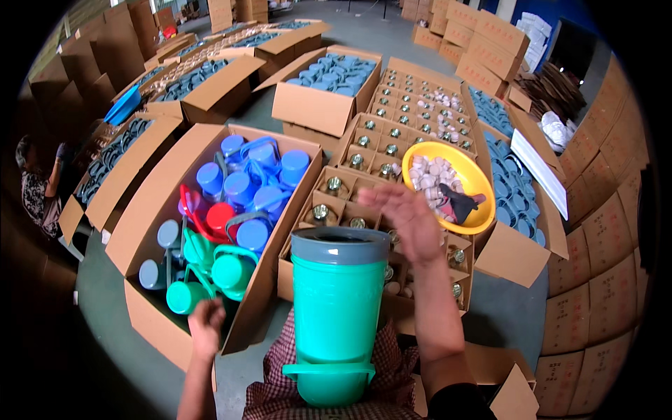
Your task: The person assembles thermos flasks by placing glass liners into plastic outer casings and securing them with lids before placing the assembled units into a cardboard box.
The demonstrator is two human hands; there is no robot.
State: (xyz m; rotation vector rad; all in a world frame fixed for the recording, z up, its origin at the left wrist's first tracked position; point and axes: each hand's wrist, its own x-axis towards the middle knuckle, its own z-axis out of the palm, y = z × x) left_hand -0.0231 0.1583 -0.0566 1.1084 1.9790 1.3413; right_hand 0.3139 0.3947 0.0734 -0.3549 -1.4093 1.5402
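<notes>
A green thermos flask casing (338,308) with a grey ring around its upper end stands between my arms, at my lap. A green handle crosses its lower part, and the ring's opening looks dark inside. My left hand (207,323) is closed at the near edge of a carton of coloured lids, beside a green lid (185,297); what its fingers hold, if anything, is hidden. My right hand (408,220) is raised with fingers stretched out, right of the casing's top. It hovers over a divided carton (285,269) of silvery glass liners (320,212).
A yellow basin (488,215) with pale round pieces and a dark glove stands on the cartons at right. Left, an open carton (157,168) holds blue, red, green and grey lids. More cartons of grey-blue parts (336,72) lie beyond. Another person (43,185) is at far left.
</notes>
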